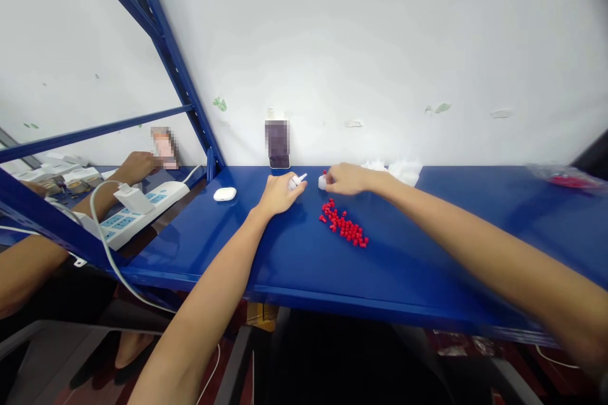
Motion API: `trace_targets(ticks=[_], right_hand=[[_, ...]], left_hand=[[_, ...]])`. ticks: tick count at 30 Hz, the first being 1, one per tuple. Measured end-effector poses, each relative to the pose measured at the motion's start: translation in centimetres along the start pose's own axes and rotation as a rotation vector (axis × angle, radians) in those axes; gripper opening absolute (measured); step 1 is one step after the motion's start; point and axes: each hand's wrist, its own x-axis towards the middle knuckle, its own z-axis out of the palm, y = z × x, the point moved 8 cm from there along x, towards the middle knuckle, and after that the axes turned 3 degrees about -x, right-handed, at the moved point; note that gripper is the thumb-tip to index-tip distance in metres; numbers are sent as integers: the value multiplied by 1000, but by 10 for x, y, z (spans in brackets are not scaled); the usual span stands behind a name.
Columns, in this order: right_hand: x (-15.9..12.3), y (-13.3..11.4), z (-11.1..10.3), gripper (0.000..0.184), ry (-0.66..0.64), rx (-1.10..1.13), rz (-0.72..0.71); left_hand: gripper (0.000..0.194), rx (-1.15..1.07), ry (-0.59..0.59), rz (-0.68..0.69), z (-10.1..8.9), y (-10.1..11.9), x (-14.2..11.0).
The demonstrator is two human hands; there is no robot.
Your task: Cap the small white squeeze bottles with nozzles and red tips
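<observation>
My left hand (279, 194) curls around a nozzle-tipped bottle (294, 182), while my right hand (346, 179) pinches a red-topped bottle (322, 183) on the blue table (294, 253) beyond the loose red pieces (349, 229) — a low-swung wrist could scatter these, a slack pinch topple the red-topped bottle.

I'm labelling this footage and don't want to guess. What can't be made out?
All in the head view:
White nozzled bottle: partly hidden by the left hand.
Red-tipped white container: right side, and any grip on it, hidden by the right hand.
Upright device: screen pixelated.
Plastic bag: red contents blurred.
</observation>
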Motion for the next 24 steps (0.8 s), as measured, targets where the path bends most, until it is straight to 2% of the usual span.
trace_targets(ticks=[4,7,11,13,16,18,20,22,24], right_hand=[[-2,2,21,31,-100,-17,11],[6,5,32,34,-117,-10,47],[15,8,37,24,-111,23,47],[16,8,32,20,-65,53,25],[14,6,13,33,108,153,-3],[11,7,-2,38,285,380,0],[8,7,-9,34,405,668,-15],[8,0,-8,28,431,846,-64],[8,-7,-8,26,437,906,-103]], left_hand=[[33,-38,35,-3,-4,8,-2],[31,-51,80,73,-10,19,-5],[29,-35,53,132,-7,26,-6],[30,-33,15,127,-3,26,-6],[33,-59,-27,121,3,24,-5],[35,-96,-32,118,5,23,-5],[35,-120,-19,113,5,21,-5],[34,-112,-1,113,4,20,-5],[34,-95,13,115,2,20,-5]])
